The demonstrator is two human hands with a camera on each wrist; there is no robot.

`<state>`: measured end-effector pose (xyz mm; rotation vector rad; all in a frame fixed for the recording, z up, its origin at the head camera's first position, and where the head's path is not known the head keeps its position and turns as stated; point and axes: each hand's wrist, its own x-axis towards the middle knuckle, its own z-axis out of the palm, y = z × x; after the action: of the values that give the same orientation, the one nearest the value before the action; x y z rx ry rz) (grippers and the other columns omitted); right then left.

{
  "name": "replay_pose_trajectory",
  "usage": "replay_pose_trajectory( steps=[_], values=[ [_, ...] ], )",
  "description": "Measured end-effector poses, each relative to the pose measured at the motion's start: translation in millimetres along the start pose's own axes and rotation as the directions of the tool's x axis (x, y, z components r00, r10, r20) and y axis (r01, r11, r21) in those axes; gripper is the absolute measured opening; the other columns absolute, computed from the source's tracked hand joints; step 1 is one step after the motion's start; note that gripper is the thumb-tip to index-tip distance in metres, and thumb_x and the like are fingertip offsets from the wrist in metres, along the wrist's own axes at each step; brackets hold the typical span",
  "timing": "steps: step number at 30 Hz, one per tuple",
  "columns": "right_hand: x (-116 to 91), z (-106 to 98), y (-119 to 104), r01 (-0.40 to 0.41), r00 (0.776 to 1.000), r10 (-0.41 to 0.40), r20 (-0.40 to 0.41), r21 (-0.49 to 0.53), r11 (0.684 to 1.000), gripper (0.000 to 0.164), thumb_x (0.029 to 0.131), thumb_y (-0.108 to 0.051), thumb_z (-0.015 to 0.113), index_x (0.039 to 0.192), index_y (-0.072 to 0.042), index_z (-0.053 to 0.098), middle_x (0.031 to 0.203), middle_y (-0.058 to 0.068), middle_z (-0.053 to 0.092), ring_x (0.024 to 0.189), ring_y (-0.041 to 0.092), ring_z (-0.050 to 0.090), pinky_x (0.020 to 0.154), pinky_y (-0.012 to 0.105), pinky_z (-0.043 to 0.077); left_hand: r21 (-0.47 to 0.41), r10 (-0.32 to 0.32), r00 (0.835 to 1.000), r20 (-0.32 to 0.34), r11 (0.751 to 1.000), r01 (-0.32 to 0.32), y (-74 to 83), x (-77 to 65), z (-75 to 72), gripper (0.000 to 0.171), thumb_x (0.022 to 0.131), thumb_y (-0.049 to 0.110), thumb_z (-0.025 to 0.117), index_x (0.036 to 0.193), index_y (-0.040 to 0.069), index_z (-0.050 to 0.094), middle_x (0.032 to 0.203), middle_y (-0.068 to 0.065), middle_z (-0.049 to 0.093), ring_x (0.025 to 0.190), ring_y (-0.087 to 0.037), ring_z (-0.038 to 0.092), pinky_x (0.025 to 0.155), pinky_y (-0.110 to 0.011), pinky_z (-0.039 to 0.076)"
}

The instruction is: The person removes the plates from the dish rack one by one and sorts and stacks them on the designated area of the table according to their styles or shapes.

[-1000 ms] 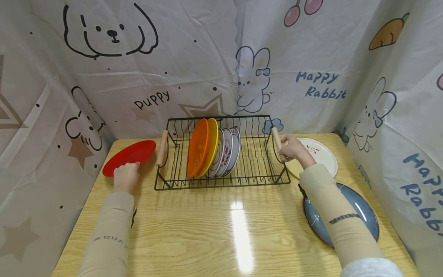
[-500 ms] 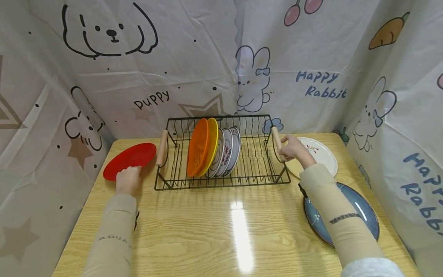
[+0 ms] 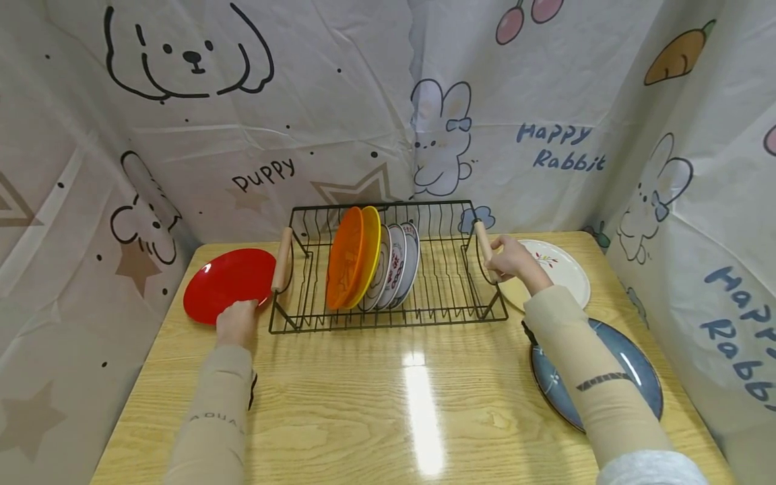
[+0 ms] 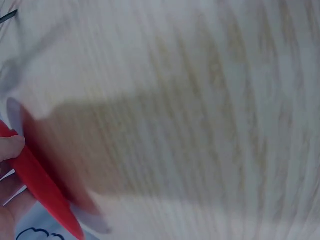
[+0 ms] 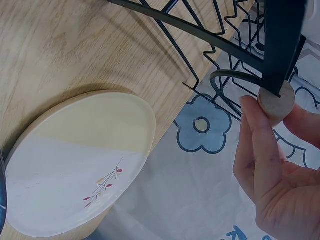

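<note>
My left hand [image 3: 236, 322] pinches the near rim of a red plate [image 3: 227, 279], thumb on one face and fingers beneath; the left wrist view shows the plate [image 4: 42, 185] raised above its shadow. The right hand [image 3: 512, 259] holds the right wooden handle [image 3: 484, 244] of a black wire dish rack [image 3: 388, 326]; in the right wrist view thumb and fingers are round the handle's end [image 5: 276, 104]. Standing in the rack are an orange plate [image 3: 344, 263], a yellow plate [image 3: 372, 252] and several white patterned plates [image 3: 397, 269].
A cream and white plate [image 3: 564, 273] with a leaf print lies right of the rack, partly behind the right hand. Nearer, a dark blue plate [image 3: 630, 357] is partly covered by the right sleeve. Printed cloth [image 3: 364, 101] hangs round the wooden table [image 3: 339, 404].
My left hand has shifted right and nearer to me. The red plate moved right with it and now shows more of its face. The right hand stays on the rack's handle.
</note>
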<state>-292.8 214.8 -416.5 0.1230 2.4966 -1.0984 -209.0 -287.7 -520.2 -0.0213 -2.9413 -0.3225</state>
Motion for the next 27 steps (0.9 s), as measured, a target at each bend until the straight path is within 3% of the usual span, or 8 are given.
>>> replay_pose_trajectory(
  steps=[10,21,27],
  values=[
    [1,1,0,-0.008,1.000,0.008,-0.002,-0.003,1.000,0.045,0.085,-0.002,0.055,0.124,0.007,0.033,0.104,0.029,0.047,0.072,0.024,0.058,0.058,0.031,0.053,0.024,-0.060,0.988,0.141,0.998,0.058,-3.8,-2.0,8.0,0.026,0.086,-0.005,0.049,0.108,-0.004,0.064,0.092,-0.030,0.062,0.071,-0.045,0.059,0.056,-0.052,0.048],
    [0,0,-2,-0.019,1.000,0.019,-0.003,-0.012,1.000,0.045,0.085,-0.003,0.055,0.124,0.007,0.034,0.107,0.031,0.047,0.071,0.024,0.060,0.060,0.033,0.054,-0.005,-0.134,0.983,0.127,0.991,0.136,-1.3,-1.6,11.1,0.029,0.090,-0.003,0.045,0.113,-0.003,0.062,0.100,-0.030,0.061,0.076,-0.046,0.059,0.060,-0.052,0.049],
    [0,1,-2,-0.016,1.000,0.016,-0.002,-0.012,1.000,0.045,0.084,-0.002,0.055,0.123,0.008,0.034,0.106,0.030,0.046,0.070,0.023,0.060,0.062,0.035,0.054,-0.065,-0.156,0.981,0.114,0.984,0.164,-0.9,-2.3,6.6,0.029,0.085,-0.005,0.049,0.111,-0.004,0.063,0.099,-0.030,0.061,0.078,-0.047,0.059,0.061,-0.053,0.048]
  ],
)
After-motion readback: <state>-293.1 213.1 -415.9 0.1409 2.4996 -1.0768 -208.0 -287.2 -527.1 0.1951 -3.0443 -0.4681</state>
